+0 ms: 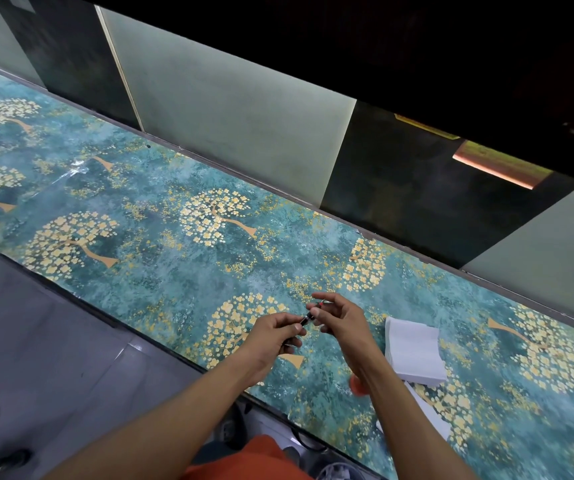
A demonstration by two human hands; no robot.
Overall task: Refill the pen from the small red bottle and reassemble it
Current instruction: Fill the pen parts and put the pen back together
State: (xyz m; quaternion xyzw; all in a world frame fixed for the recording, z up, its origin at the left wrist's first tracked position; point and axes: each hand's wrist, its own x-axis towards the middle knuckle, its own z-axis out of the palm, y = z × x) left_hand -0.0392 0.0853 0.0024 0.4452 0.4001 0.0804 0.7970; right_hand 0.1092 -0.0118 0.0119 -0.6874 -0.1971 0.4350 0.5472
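Both my hands hold a thin pen above the counter's front part. My left hand (275, 332) grips the dark barrel (304, 319) by its lower end. My right hand (339, 317) pinches the pen's front section (317, 305), a slim piece with red on it and a pale tip pointing up and right. The two parts meet between my hands; whether they are joined is too small to tell. The small red bottle (359, 386) stands on the counter under my right forearm, mostly hidden by it.
The counter (160, 237) is covered with a teal sheet printed with golden trees. A stack of white tissues (413, 351) lies just right of my right hand, with another white sheet (431, 424) nearer me. Grey floor lies to the left.
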